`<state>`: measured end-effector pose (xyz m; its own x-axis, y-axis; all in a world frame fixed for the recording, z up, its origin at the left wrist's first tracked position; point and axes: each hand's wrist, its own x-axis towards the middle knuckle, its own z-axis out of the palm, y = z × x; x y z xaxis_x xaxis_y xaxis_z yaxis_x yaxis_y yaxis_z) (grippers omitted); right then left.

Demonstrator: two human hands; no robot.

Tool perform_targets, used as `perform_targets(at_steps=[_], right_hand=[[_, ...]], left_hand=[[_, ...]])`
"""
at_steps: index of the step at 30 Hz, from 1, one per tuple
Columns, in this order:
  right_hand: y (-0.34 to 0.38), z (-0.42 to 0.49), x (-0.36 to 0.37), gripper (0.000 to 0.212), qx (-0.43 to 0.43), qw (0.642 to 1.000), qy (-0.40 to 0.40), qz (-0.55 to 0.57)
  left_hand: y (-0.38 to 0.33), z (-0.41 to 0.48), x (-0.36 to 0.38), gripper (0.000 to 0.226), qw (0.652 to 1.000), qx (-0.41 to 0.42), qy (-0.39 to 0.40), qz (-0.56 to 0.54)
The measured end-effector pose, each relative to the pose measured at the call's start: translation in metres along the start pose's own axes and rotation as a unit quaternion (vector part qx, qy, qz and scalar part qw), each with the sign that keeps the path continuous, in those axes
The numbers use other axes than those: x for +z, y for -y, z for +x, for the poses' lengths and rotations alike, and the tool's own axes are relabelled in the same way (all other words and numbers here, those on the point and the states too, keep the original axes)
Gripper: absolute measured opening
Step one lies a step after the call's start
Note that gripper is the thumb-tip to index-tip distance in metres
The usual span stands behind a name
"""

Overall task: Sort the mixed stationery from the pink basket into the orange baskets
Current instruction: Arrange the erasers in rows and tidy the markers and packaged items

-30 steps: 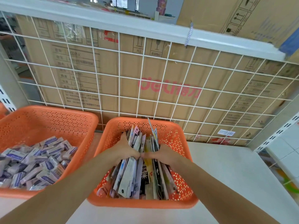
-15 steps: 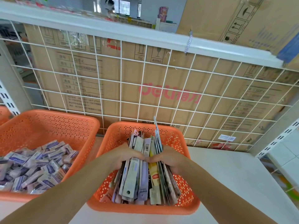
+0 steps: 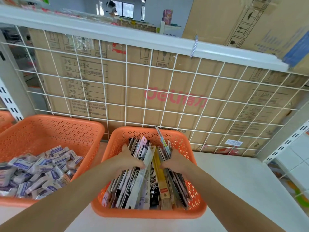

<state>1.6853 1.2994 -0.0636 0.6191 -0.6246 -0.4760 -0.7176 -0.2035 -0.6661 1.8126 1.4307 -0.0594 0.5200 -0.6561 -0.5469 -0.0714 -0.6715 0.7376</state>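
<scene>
Both hands are inside the middle orange basket point(image 3: 150, 214), on the standing row of flat packs point(image 3: 142, 186). A moment ago the thumbs met over the centre of the row. Now the left hand point(image 3: 128, 160) and the right hand point(image 3: 175, 162) have moved apart, and a yellow pack point(image 3: 160, 173) shows between them. Each hand lies along its own side of the row, with the thumb over the top edges. We cannot tell whether the fingers really close around any pack.

We think the squeezing is finished and the packs are being left to settle, so this lot is sorted. The other orange basket point(image 3: 50, 124), at the left, holds small boxes point(image 3: 38, 171). The pink basket is not in view, so we cannot say how much remains.
</scene>
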Motion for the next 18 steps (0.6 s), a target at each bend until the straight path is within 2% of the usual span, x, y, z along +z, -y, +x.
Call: perform_targets(at_steps=[3,5,8,12,15,18], right_hand=[[-0.006,-0.001,0.009,0.1,0.003,1.0,0.017,-0.014],[-0.006,-0.001,0.014,0.108,-0.003,1.0,0.008,-0.028],[-0.004,0.0,0.019,0.102,-0.01,0.999,-0.009,-0.043],[-0.002,0.003,0.022,0.098,-0.02,1.0,0.004,-0.021],[-0.001,0.003,0.022,0.077,-0.046,0.998,0.027,0.032],[-0.003,0.003,0.021,0.069,-0.043,0.995,0.035,0.08]], left_hand=[[0.011,0.001,0.0,0.126,0.999,-0.034,0.034,0.015],[0.016,0.002,0.004,0.14,0.998,-0.039,0.035,0.021],[0.014,0.003,0.011,0.131,0.998,-0.032,0.013,-0.047],[0.006,0.005,0.019,0.12,0.997,-0.022,-0.022,-0.077],[0.009,0.013,0.023,0.123,0.994,-0.02,-0.033,-0.098],[0.01,0.015,0.021,0.116,0.994,-0.017,-0.045,-0.097]])
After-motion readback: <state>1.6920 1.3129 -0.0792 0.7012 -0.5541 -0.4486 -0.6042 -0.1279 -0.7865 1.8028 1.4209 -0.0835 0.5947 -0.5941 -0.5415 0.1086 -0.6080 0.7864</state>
